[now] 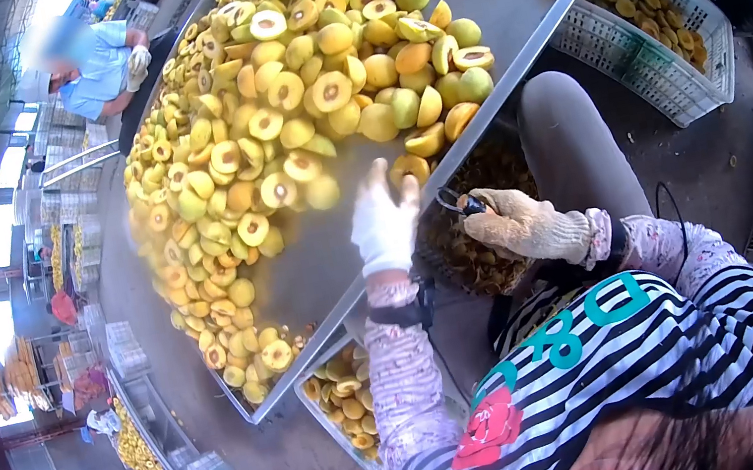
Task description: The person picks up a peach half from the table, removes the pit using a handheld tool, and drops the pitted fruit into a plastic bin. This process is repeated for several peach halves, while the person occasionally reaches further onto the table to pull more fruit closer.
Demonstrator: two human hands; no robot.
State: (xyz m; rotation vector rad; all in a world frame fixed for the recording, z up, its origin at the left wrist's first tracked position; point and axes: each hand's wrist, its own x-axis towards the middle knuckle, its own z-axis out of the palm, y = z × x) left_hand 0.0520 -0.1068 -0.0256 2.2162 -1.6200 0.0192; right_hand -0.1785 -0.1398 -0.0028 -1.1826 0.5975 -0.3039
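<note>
Left hand (385,223), in a white fabric glove, reaches to the edge of the grey metal sorting table (321,265). Its fingertips touch a halved yellow peach (408,169) lying cut face up just inside the table's raised rim; the fingers are spread, and whether they have closed on the fruit cannot be told.

Right hand (524,224), in a beige knitted work glove, is curled shut around a small dark-handled pitting tool with a wire loop (460,204), held just off the table edge, above a dark container of brown peach pits (475,248) in front of the person's lap.

The peach half is golden yellow with an orange-brown hollow at the centre. It sits at the near fringe of a big heap of yellow peaches, whole and halved (276,122), that covers most of the table; many show pale cut faces with dark pit cavities.

Below the table, a white plastic crate of peach halves (351,405). To the right, a white lattice crate with fruit pieces (655,45).

Writing: teal characters on the person's black-and-white striped top (623,373), seen upside down, perhaps "D8"; uncertain. A red flower print beside them.

Another person in a blue shirt (100,67) works at the far end of the table.
</note>
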